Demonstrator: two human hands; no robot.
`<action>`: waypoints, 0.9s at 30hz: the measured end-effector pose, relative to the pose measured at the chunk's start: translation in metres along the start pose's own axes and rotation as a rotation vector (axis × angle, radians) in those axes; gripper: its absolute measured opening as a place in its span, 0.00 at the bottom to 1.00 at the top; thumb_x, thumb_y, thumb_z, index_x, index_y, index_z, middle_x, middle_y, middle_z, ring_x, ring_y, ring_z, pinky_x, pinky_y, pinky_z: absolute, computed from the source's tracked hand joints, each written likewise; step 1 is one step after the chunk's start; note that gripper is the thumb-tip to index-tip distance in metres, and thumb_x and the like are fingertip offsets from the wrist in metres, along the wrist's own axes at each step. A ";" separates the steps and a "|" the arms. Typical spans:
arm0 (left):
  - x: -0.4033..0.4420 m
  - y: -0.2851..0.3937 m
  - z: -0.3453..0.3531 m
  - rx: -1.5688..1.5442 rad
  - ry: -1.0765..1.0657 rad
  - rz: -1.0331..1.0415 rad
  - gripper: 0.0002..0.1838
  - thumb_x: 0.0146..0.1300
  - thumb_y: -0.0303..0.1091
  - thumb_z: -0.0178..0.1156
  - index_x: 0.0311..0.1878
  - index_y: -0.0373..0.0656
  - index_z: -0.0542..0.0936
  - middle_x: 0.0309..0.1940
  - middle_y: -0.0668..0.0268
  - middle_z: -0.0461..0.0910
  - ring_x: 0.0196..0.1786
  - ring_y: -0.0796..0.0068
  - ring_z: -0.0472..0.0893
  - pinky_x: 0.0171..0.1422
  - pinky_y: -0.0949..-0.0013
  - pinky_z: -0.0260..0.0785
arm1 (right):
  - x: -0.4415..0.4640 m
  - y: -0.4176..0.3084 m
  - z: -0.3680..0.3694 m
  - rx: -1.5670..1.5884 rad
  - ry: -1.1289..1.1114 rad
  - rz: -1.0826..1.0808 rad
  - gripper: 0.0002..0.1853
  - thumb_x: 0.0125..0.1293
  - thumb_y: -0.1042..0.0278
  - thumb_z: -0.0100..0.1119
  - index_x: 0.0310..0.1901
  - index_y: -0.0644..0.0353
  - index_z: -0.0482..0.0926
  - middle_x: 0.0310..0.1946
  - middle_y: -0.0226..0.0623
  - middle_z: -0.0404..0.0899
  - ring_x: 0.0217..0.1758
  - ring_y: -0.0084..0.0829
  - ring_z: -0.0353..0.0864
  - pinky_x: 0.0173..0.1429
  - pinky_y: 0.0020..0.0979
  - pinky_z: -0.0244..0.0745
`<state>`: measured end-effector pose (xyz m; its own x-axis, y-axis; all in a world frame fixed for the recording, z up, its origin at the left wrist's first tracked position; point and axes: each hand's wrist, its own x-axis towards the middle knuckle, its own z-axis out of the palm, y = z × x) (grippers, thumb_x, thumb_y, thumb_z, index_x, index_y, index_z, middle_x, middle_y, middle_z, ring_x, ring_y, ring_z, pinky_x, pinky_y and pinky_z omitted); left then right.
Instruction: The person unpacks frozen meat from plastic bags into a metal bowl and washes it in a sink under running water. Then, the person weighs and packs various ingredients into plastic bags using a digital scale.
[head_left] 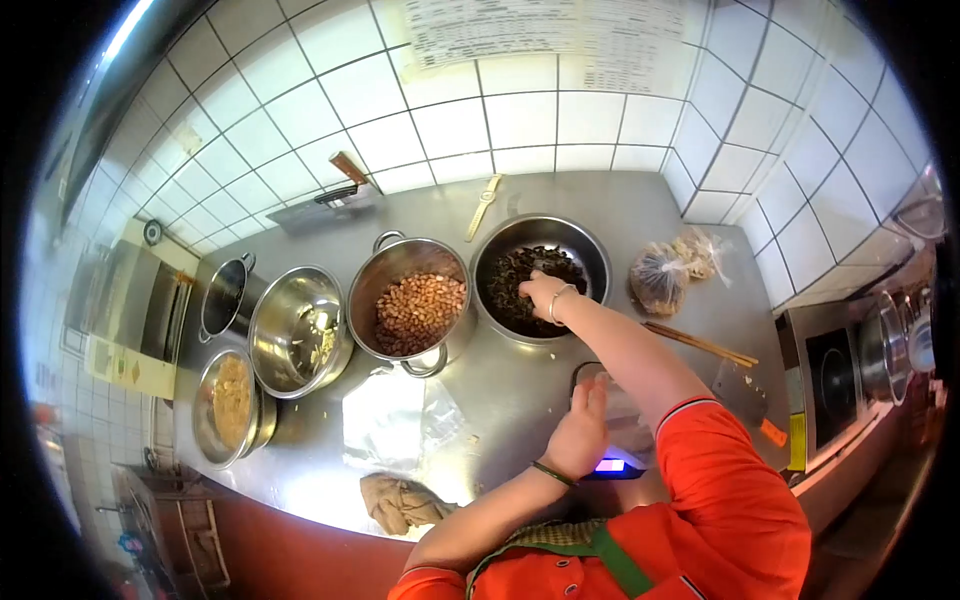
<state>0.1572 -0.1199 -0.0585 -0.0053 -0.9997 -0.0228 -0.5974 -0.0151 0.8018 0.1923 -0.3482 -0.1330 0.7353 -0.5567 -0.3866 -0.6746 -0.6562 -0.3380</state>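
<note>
My right hand [547, 295] reaches into a steel bowl [600, 262] of dark shredded pieces [512, 275]. Its fingers are curled down around some of the pieces, and the fingertips are partly hidden. Lower down, my left hand [582, 432] is held up with its fingers stretched and nothing in it. Beside the left hand is a clear container or bag [627, 425], partly covered by my right arm. A scale with a lit display [610, 465] lies just below it. To the left of the bowl is a steel pot of reddish-brown nuts or beans [418, 305].
Farther left are a bowl with pale bits [322, 345], a dark-looking pot [225, 295] and a bowl of tan powder [232, 400]. A cleaver [320, 205] and a watch [483, 208] lie behind. Chopsticks [700, 343], bagged food [660, 278], plastic bags [395, 420] and a cloth [400, 502] are also present.
</note>
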 end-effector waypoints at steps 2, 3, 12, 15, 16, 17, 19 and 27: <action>0.002 -0.001 -0.001 -0.031 0.006 0.007 0.35 0.46 0.21 0.53 0.61 0.33 0.53 0.54 0.43 0.57 0.48 0.43 0.70 0.48 0.57 0.69 | 0.006 0.008 0.000 0.017 0.171 -0.051 0.14 0.46 0.76 0.56 0.38 0.57 0.78 0.46 0.48 0.73 0.46 0.44 0.74 0.51 0.36 0.69; 0.004 -0.002 -0.001 -0.025 0.030 0.035 0.35 0.46 0.21 0.53 0.61 0.33 0.54 0.54 0.44 0.57 0.48 0.43 0.70 0.47 0.57 0.69 | 0.000 0.008 -0.010 0.191 0.219 -0.076 0.12 0.46 0.75 0.56 0.35 0.58 0.79 0.36 0.44 0.78 0.43 0.41 0.76 0.48 0.36 0.70; 0.013 0.000 -0.005 -0.010 -0.012 0.007 0.36 0.45 0.23 0.55 0.61 0.35 0.55 0.55 0.46 0.58 0.50 0.43 0.68 0.52 0.56 0.66 | -0.082 0.016 -0.074 1.342 0.204 0.018 0.05 0.53 0.77 0.58 0.34 0.62 0.77 0.29 0.32 0.75 0.31 0.22 0.76 0.38 0.22 0.74; 0.017 -0.003 -0.011 -0.017 -0.066 -0.043 0.35 0.44 0.20 0.53 0.60 0.33 0.55 0.56 0.44 0.56 0.52 0.43 0.67 0.54 0.58 0.65 | -0.163 -0.001 -0.096 1.442 0.146 -0.066 0.07 0.53 0.76 0.58 0.36 0.62 0.76 0.29 0.32 0.75 0.31 0.21 0.76 0.37 0.22 0.74; 0.019 -0.011 -0.008 -0.006 -0.033 0.025 0.35 0.44 0.20 0.53 0.60 0.33 0.55 0.55 0.44 0.57 0.53 0.43 0.66 0.55 0.59 0.64 | -0.190 -0.005 -0.095 1.279 0.059 -0.095 0.07 0.53 0.76 0.58 0.36 0.62 0.76 0.31 0.31 0.75 0.32 0.20 0.75 0.37 0.22 0.73; 0.021 -0.016 -0.007 0.006 0.009 0.095 0.36 0.44 0.20 0.53 0.60 0.32 0.55 0.55 0.44 0.57 0.54 0.43 0.65 0.56 0.59 0.63 | -0.210 -0.006 -0.089 1.112 -0.026 -0.128 0.07 0.54 0.77 0.57 0.36 0.63 0.76 0.33 0.31 0.74 0.33 0.19 0.74 0.37 0.21 0.72; 0.020 -0.013 -0.010 -0.020 -0.002 0.084 0.36 0.44 0.20 0.53 0.60 0.32 0.55 0.56 0.43 0.57 0.55 0.43 0.65 0.56 0.60 0.63 | -0.232 -0.005 -0.056 0.782 -0.107 -0.075 0.09 0.52 0.76 0.57 0.37 0.61 0.77 0.36 0.35 0.76 0.37 0.27 0.77 0.42 0.27 0.73; 0.003 -0.001 -0.017 0.030 -0.042 0.094 0.36 0.43 0.17 0.49 0.61 0.33 0.55 0.58 0.44 0.56 0.53 0.44 0.66 0.54 0.60 0.64 | -0.247 0.017 0.036 0.052 0.091 0.030 0.16 0.48 0.73 0.57 0.42 0.59 0.76 0.42 0.42 0.75 0.47 0.43 0.73 0.51 0.38 0.68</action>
<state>0.1710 -0.1233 -0.0491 -0.0956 -0.9951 0.0268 -0.6162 0.0803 0.7835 -0.0030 -0.2040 -0.0741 0.7158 -0.6213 -0.3186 -0.6973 -0.6126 -0.3720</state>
